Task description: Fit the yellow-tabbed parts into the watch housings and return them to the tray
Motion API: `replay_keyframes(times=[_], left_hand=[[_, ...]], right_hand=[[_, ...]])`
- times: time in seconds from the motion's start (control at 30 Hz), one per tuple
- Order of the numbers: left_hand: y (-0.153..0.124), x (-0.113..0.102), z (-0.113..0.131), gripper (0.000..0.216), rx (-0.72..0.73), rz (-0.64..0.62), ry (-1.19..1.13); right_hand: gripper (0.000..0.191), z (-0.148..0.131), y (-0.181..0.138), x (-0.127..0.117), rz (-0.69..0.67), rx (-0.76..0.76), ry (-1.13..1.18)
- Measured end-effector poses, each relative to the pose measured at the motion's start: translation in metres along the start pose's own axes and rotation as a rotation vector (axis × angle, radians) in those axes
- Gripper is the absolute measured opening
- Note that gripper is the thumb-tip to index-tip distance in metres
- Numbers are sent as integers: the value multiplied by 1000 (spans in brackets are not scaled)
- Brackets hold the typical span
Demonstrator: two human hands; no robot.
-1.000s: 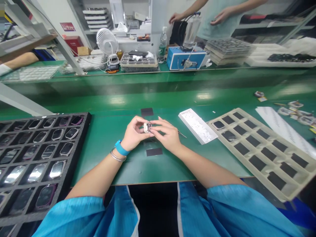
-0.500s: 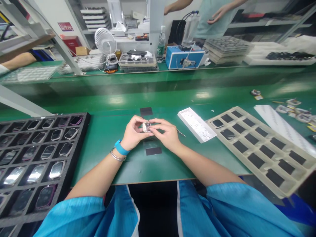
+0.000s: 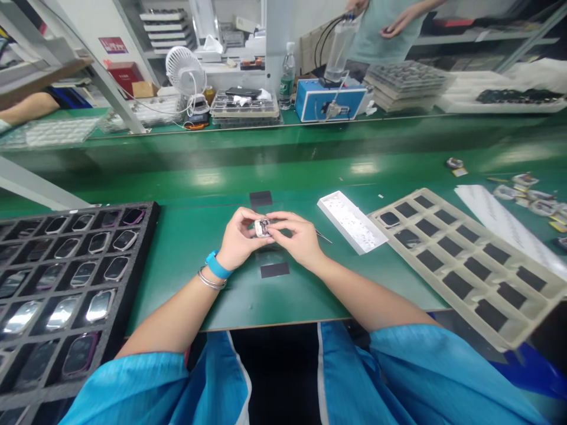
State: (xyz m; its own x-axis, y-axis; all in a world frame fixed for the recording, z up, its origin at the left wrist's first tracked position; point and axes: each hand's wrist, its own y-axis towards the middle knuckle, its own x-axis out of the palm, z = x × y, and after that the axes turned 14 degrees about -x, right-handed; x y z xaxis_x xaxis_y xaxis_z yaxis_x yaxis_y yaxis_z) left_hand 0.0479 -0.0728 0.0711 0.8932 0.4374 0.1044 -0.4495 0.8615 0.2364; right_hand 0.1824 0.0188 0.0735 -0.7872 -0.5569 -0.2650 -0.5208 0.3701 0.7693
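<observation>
My left hand (image 3: 239,239) and my right hand (image 3: 297,237) meet above the green mat, both pinching a small silver watch case (image 3: 263,227) between thumb and fingertips. The case's open inside faces up. A thin tweezer (image 3: 323,236) pokes out from behind my right hand. Two black rectangular pads lie on the mat, one just below my hands (image 3: 274,270) and one beyond them (image 3: 260,198). A blue band and a metal bangle sit on my left wrist.
A black tray (image 3: 137,277) of watch cases fills the left. At right lie a beige tray (image 3: 478,319) with black parts and a white parts box (image 3: 352,222). Across the green conveyor (image 3: 310,171) stand a fan, a blue machine, and stacked trays. Another person stands at the far bench.
My hands stay together on the watch case, almost unmoved. The person at the far bench has lifted a hand to the clear bottle on the blue machine.
</observation>
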Motion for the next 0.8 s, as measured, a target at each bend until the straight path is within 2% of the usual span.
replay_keyframes(times=[0.2, 0.37, 0.43, 0.53, 0.7, 0.73, 0.8], left_hand=[[1, -1, -1, 55, -55, -23, -5], [2, -2, -2, 56, -202, -58, -86], [2, -2, -1, 57, -269, -52, -142], [2, -3, 4, 58, -385, -56, -244], [2, -7, 9, 55, -545, -148, -410], [2, -8, 9, 55, -562, -158, -436], [3, -10, 9, 56, -588, -173, -468]], right_hand=[[8, 3, 1, -7, -57, -86, -75], [7, 4, 5, -10, -113, -155, -137], [8, 4, 11, -19, -124, -146, -166], [9, 11, 23, -52, -158, -52, -336], [13, 42, 30, -124, -261, 383, -852], [17, 48, 29, -132, -263, 431, -912], [23, 56, 28, -135, -244, 408, -950]])
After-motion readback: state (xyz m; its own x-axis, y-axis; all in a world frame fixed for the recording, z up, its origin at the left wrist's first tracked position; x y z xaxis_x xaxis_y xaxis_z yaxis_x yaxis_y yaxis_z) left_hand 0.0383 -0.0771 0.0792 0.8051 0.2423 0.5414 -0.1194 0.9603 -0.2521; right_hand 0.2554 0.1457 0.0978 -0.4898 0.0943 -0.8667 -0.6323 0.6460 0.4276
